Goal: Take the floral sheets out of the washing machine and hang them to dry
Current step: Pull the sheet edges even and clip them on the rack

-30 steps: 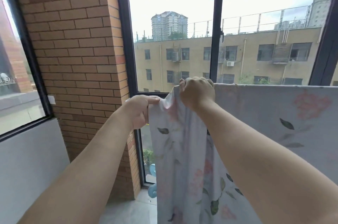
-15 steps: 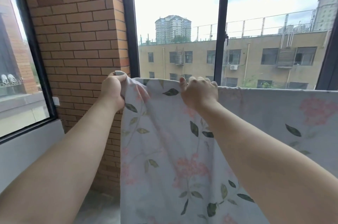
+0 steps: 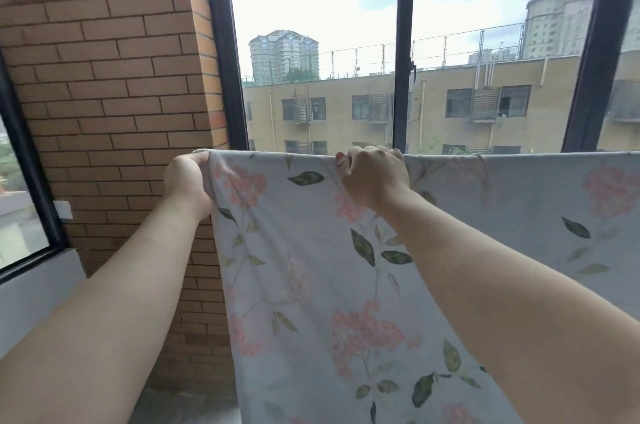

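Observation:
A pale floral sheet (image 3: 311, 285) with pink blossoms and green leaves hangs spread in front of the window, its top edge running level to the right edge of view. My left hand (image 3: 187, 183) grips the sheet's upper left corner. My right hand (image 3: 374, 177) grips the top edge about a third of the way along, fingers curled over it. Whatever carries the sheet is hidden under the cloth.
A brick pillar (image 3: 114, 94) stands just left of the sheet. Black window frames (image 3: 401, 42) run behind it, with buildings outside. A second window (image 3: 20, 215) and a grey sill are at the far left.
My left hand has pulled the bunched left end of the sheet out to the left, spreading it flat. My right hand has kept its hold on the top edge.

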The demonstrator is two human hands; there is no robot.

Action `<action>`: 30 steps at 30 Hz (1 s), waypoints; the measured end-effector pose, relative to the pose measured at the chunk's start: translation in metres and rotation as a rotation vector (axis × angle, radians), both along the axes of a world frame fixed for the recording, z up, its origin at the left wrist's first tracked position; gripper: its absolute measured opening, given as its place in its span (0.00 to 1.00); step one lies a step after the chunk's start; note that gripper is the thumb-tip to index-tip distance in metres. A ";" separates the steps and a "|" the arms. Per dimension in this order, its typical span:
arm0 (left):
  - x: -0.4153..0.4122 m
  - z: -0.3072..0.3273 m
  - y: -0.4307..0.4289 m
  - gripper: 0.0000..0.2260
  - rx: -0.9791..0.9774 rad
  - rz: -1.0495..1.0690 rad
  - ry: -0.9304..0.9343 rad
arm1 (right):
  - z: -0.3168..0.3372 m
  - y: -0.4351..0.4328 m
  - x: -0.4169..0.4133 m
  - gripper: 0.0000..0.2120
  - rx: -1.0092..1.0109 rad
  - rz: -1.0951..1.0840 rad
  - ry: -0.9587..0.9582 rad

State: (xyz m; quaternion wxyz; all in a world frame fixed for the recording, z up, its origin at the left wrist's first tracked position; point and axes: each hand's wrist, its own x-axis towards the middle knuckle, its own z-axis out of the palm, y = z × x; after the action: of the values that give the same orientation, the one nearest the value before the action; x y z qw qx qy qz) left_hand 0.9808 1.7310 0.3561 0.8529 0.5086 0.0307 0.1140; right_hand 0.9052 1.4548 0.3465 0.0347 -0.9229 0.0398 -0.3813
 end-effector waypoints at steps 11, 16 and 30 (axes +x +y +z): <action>0.037 -0.012 0.041 0.08 0.072 -0.136 -0.020 | 0.006 0.051 -0.006 0.15 0.079 -0.173 -0.003; 0.043 -0.021 0.055 0.06 0.073 -0.140 0.045 | 0.004 0.062 -0.009 0.17 0.089 -0.193 0.051; 0.029 -0.034 0.034 0.03 0.008 -0.220 0.085 | 0.004 0.027 -0.021 0.17 0.118 -0.401 0.065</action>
State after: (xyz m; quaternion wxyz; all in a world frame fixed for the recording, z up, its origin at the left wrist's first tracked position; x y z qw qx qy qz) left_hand 1.0097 1.7646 0.3225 0.8560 0.5168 0.0104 -0.0021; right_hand 0.8845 1.4821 0.3510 0.0111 -0.9047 0.2460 -0.3477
